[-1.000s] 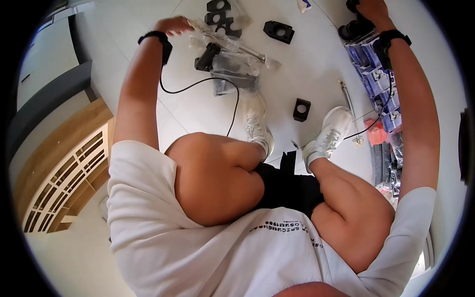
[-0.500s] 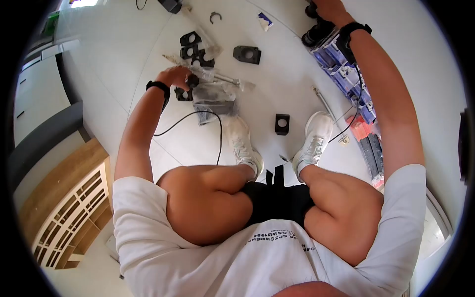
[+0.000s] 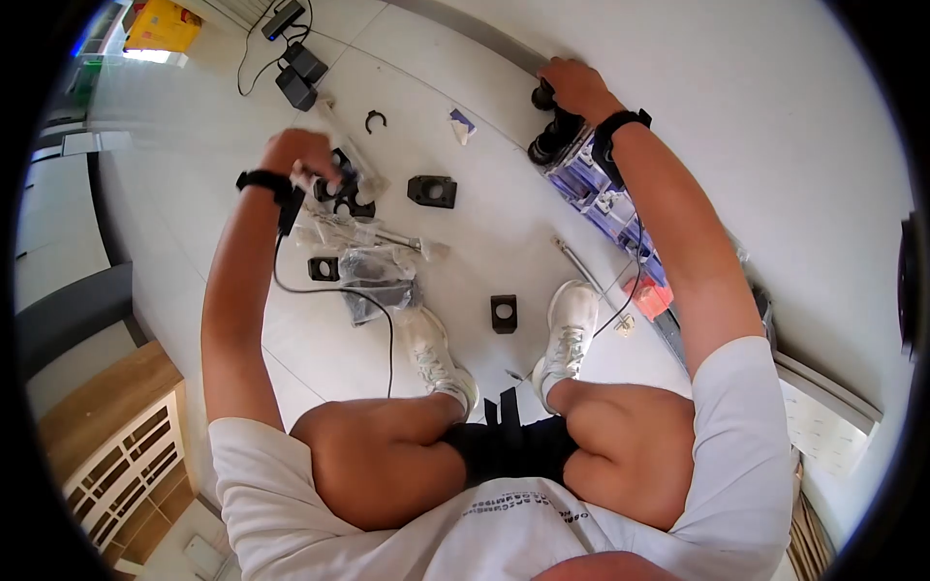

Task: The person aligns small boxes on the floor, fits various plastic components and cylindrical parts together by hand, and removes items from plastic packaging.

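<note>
While three black blocks (image 3: 420,191) (image 3: 503,328) (image 3: 315,269) lie singly, I can't tell the left hand's (image 3: 300,155) or right hand's (image 3: 579,90) grip

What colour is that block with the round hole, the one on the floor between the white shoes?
The block is black; the head view shows it best.

Blocks (image 3: 419,191) matt; rod (image 3: 578,260) shiny metal; bag (image 3: 376,263) crinkled clear plastic; floor (image 3: 484,252) smooth, glossy
</note>
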### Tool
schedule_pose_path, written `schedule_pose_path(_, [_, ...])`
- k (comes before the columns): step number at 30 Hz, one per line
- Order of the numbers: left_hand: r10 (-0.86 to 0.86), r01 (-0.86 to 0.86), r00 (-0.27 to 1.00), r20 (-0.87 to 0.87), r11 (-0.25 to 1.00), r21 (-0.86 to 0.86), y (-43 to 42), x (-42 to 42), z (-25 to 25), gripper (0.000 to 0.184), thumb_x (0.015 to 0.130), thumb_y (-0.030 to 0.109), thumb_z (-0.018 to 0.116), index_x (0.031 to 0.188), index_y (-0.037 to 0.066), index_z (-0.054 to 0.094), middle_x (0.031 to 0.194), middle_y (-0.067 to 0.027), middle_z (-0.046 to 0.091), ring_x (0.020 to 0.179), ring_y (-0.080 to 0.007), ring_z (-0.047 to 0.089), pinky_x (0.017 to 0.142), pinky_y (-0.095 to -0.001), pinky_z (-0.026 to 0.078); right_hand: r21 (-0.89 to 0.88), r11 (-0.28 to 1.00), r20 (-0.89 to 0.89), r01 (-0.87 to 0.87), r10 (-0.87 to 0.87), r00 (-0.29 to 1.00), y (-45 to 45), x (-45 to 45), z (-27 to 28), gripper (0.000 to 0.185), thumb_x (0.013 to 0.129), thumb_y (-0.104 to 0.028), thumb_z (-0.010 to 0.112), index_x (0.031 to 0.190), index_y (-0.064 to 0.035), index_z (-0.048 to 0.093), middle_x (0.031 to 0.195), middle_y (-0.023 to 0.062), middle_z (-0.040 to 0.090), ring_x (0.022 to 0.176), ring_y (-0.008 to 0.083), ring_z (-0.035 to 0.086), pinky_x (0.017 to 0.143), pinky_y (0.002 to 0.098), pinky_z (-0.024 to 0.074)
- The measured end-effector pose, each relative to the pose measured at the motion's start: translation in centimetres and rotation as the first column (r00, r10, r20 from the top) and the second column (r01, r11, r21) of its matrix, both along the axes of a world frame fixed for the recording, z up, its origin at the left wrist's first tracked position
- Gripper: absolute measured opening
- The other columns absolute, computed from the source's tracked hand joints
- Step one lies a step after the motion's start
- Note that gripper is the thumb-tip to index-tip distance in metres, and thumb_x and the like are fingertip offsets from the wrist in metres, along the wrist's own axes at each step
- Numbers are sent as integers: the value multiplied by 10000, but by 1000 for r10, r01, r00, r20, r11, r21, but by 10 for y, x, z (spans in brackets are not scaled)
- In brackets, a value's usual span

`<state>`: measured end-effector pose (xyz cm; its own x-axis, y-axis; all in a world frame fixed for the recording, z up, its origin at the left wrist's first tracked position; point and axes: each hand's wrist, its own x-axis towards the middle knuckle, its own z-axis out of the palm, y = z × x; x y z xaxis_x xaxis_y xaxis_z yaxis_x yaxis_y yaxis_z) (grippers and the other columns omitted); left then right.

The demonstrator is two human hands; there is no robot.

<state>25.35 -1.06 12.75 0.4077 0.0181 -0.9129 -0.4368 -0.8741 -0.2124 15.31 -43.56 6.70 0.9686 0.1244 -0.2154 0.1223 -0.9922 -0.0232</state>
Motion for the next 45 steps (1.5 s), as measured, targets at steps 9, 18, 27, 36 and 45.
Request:
schedule_pose_path(9, [-254,472,878,405,595,-650,-155,-8,-71,440,672,131,771,1074,49,612,1196,-187,549,983,-414,636,843,-467,535,37,999,138,-26,20,990,-10,-13,7,427,869,-33,594,1263,-198,610,1182,66,604,1151,299,574,897,418,554])
schedule_pose_path(18, [93,335,913,397,385,-860,-233,-59,-85,432,768,95,742,1089,70,453,1104,-174,540,1013,-414,595,849,-465,498,96,995,178,-40,23,984,-15,-26,11,265,853,-34,596,1081,-143,674,1144,79,617,1144,290,581,882,413,551])
schedule_pose_path(27, [237,289,916,323,169,-942,-247,-77,-110,449,731,60,755,1142,108,581,1078,-164,564,1025,-374,591,880,-431,495,-202,972,270,-117,170,948,-3,-35,5,98,792,-127,692,878,-153,730,1008,42,663,1071,239,610,841,363,545])
schedule_pose_path(36, [297,311,895,332,117,-943,-256,-85,-114,494,736,62,743,1202,70,580,1098,-178,590,1020,-377,607,891,-416,500,-136,991,184,2,24,983,6,-27,6,127,835,-203,678,937,-172,747,1025,42,696,1049,241,638,835,358,555])
schedule_pose_path(45, [308,217,923,233,85,-972,-254,-72,-123,485,768,62,764,1210,42,566,1060,-190,630,906,-340,668,802,-406,538,-113,989,101,93,-82,992,3,-20,7,142,844,-115,626,960,-130,706,1003,96,701,999,301,673,765,423,575])
